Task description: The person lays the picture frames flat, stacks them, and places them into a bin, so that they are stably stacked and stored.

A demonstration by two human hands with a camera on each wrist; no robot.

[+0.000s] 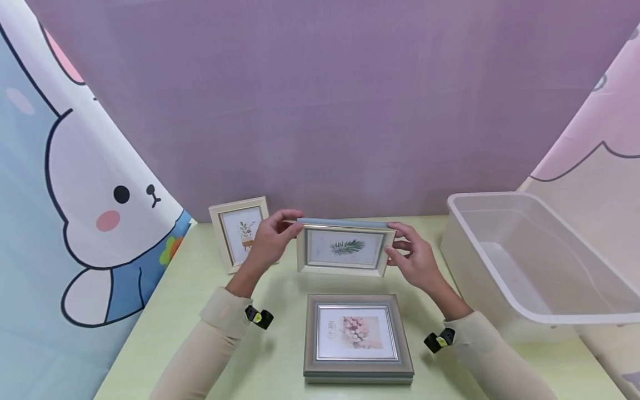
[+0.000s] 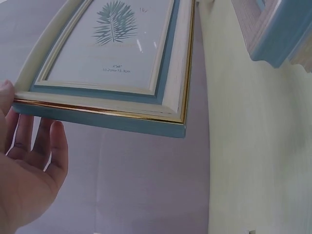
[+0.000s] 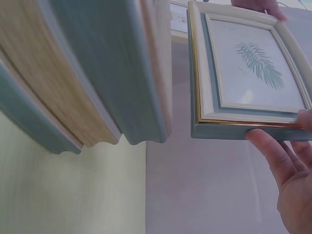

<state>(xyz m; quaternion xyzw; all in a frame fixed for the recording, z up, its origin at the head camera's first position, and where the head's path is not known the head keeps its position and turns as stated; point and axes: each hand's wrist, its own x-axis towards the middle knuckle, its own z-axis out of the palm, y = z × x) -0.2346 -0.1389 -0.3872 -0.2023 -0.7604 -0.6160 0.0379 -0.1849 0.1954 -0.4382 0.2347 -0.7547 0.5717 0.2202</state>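
A cream picture frame (image 1: 346, 251) with a green leaf print, a gold rim and blue-grey sides is held lengthwise between both hands. My left hand (image 1: 270, 238) grips its left end, thumb on the front and fingers behind. At the right end, my right hand (image 1: 415, 258) pinches it the same way. Whether its lower edge touches the table cannot be told. Nearer to me, a brownish-grey picture frame (image 1: 358, 333) with a pink flower print lies face up. The right wrist view shows layered frame edges (image 3: 97, 73) beneath it, in blue-grey and wood tones.
On the light green table (image 1: 280, 339), another cream frame (image 1: 240, 230) with a potted-plant print stands upright at the back left, partly behind my left hand. A large whitish plastic bin (image 1: 500, 289) stands on the right. A purple cloth wall (image 1: 320, 111) rises behind.
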